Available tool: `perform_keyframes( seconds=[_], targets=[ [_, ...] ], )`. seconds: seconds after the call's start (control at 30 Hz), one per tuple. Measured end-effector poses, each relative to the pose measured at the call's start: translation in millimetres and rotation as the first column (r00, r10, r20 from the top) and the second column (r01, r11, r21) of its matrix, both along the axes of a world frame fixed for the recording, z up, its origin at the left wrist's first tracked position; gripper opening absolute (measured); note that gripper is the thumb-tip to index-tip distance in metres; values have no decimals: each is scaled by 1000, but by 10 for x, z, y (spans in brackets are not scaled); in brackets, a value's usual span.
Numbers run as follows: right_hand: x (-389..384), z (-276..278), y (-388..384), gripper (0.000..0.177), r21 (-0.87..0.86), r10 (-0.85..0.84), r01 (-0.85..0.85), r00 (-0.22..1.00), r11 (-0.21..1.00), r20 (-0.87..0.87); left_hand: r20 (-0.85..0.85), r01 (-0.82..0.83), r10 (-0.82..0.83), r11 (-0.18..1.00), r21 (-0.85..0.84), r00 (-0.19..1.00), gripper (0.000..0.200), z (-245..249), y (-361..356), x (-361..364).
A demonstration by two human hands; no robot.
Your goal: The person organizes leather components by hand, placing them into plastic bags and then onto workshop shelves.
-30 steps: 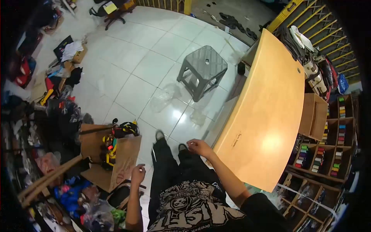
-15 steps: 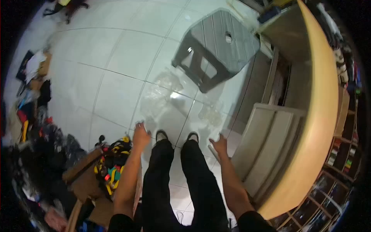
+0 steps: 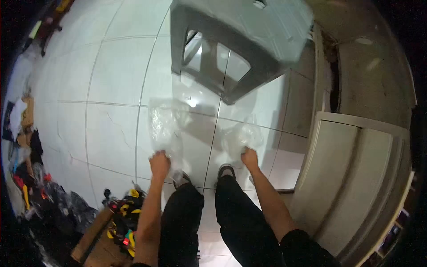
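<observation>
My left hand [image 3: 160,165] is closed at the lower edge of a clear plastic bag [image 3: 165,123], whose crinkled film spreads over the tiles in front of it. A bit of the same sort of film lies by my left shoe [image 3: 180,179]. On the other side, my right hand [image 3: 250,157] is a fist against a second clear plastic bag [image 3: 240,135]. The fingers hide the exact grip on each bag. Both hands are low, just ahead of my shoes. The film is too transparent to show where each bag ends.
A grey plastic stool [image 3: 249,31] stands ahead on the tiled floor [image 3: 113,129]. Cream drawers [image 3: 342,169] rise close to my right arm. At left are a cardboard box [image 3: 95,236] with yellow and black items and a heap of dark bags [image 3: 66,200].
My view has come lower and nearer to the stool. Both hands have closed and reached the plastic bags, which look larger and nearer than before.
</observation>
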State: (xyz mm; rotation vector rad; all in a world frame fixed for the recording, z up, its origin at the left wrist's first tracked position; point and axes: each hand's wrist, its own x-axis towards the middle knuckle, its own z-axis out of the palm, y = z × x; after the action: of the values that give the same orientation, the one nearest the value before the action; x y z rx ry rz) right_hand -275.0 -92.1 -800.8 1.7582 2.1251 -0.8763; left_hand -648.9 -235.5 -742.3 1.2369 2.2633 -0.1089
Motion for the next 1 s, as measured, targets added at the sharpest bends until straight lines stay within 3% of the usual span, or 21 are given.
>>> perform_keyframes(
  seconds=[0.07, 0.13, 0.2, 0.27, 0.3, 0.37, 0.4, 0.43, 0.47, 0.5, 0.57, 0.6, 0.67, 0.7, 0.77, 0.83, 0.87, 0.9, 0.93, 0.97, 1.0],
  targets=[
    [-278, 562, -147, 35, -46, 5, -11, 993, 999, -117, 64, 18, -23, 996, 83, 998, 35, 564, -79, 212],
    [-463, 1223, -225, 40, -153, 64, -121, 940, 981, -337, 192, 24, -55, 987, 158, 980, 35, 1173, -171, 404],
    [-774, 1943, -323, 44, -364, 2, -109, 959, 925, -283, 429, -115, 80, 992, 56, 900, 38, 1737, -126, 587],
    [-877, 2042, -790, 51, -28, 229, -247, 929, 969, -292, 398, 8, -7, 1000, -1, 917, 47, 2327, -98, 718],
    [-1053, 2486, -665, 51, 0, 226, -237, 926, 971, -302, 382, 19, -26, 1000, 22, 924, 47, 2629, 42, 729],
    [-1252, 3622, -664, 50, -444, -1, -184, 923, 877, -385, 614, -201, -15, 939, 281, 789, 55, 3250, 1, 867],
    [-1271, 3862, -761, 50, -487, -33, -162, 929, 858, -368, 697, -384, 353, 916, -121, 624, 75, 3344, -101, 871],
    [-1295, 4035, -866, 55, -472, -12, -269, 860, 840, -510, 777, -401, 384, 897, -186, 500, 79, 3698, -49, 824],
    [-1280, 4209, -946, 61, -417, 17, -370, 764, 830, -645, 773, -381, 339, 914, -137, 536, 67, 4278, 124, 803],
    [-1232, 4411, -1118, 61, -428, -2, -354, 768, 832, -640, 747, -324, 249, 945, -48, 617, 57, 4278, -16, 751],
    [-1300, 4691, -1147, 54, -666, -503, -239, 492, 707, -710, 711, -243, 119, 967, 75, 693, 47, 4129, -29, 437],
    [-1292, 4879, -1085, 54, -656, -501, -231, 483, 718, -718, 667, -213, 70, 968, 136, 742, 38, 4125, -95, 321],
    [-1065, 5290, -937, 55, -936, -873, -59, 345, 347, -345, 624, -183, 27, 965, 187, 781, 30, 4188, -190, 174],
    [-916, 5081, -923, 57, -923, -868, 24, 350, 384, -352, 637, -285, 122, 945, 159, 761, 29, 4180, -207, 87],
    [-616, 4480, -810, 64, -740, -716, 277, 592, 612, -370, 646, -392, 215, 909, 142, 733, 28, 4008, -149, -20],
    [-289, 3616, -669, 73, -416, -511, 382, 818, 825, -264, 713, -541, 229, 805, 244, 662, 29, 3589, -152, -111],
    [-134, 3040, -607, 79, -274, -512, 446, 820, 852, -256, 708, -546, 240, 802, 240, 664, 29, 3386, -108, -108],
    [7, 2555, -443, 84, -205, -480, 434, 812, 877, -333, 754, -651, 303, 730, 209, 582, 30, 3211, -81, 1],
    [272, 1550, -480, 112, -104, -406, 393, 898, 914, -172, 787, -737, 365, 657, 161, 497, 31, 3040, -151, 92],
    [194, 1527, -243, 125, -177, -510, 504, 860, 846, 12, 770, -733, 388, 664, 147, 506, 31, 2823, -225, 180],
    [159, 1180, -76, 126, -73, -522, 521, 853, 851, 0, 841, -846, 435, 530, 50, 323, 32, 2592, -287, 282]
  ],
)
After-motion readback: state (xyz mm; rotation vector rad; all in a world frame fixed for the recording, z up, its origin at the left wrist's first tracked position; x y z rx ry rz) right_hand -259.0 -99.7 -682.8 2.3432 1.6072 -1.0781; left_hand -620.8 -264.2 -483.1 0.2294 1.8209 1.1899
